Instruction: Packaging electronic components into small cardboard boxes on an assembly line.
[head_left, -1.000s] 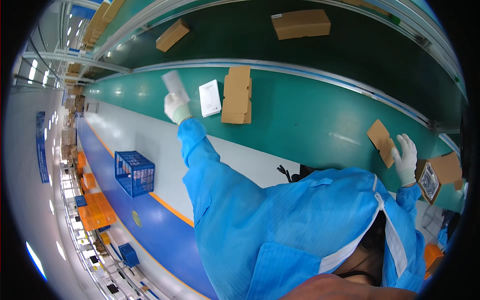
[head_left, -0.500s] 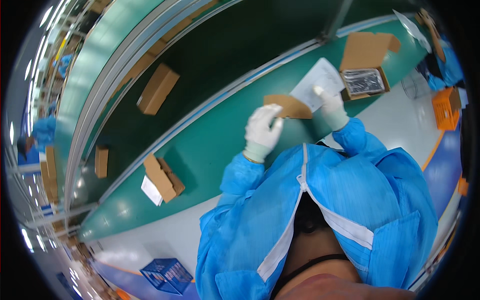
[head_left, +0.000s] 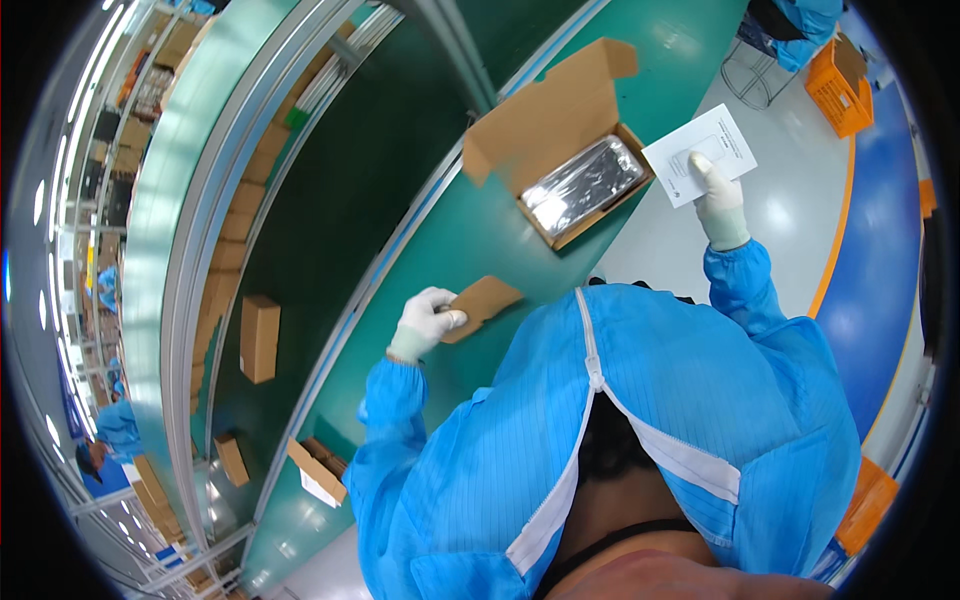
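My left hand point(head_left: 425, 322), in a white glove, pinches the edge of a brown cardboard piece point(head_left: 484, 308) over the green bench. Off to the right, my gloved right hand point(head_left: 722, 205) holds a white leaflet point(head_left: 728, 140) beyond the bench edge, thumb on top of the printed side. Between and beyond the hands stands a cardboard box point(head_left: 550, 105) with its lid thrown back. Inside that box lies a dark item in shiny clear wrap point(head_left: 588, 187). Neither hand touches the box.
A dark conveyor belt point(head_left: 330, 200) runs behind the green bench point(head_left: 400, 262), carrying a closed carton point(head_left: 260, 338) and a smaller one point(head_left: 232, 460). Another open box point(head_left: 318, 466) sits near left. An orange crate point(head_left: 838, 90) and a wire stool point(head_left: 757, 75) stand at far right.
The view has turned right, bringing the open box closer to the middle. My right hand has carried the leaflet right, away from the cardboard piece. My left hand now grips that piece's edge.
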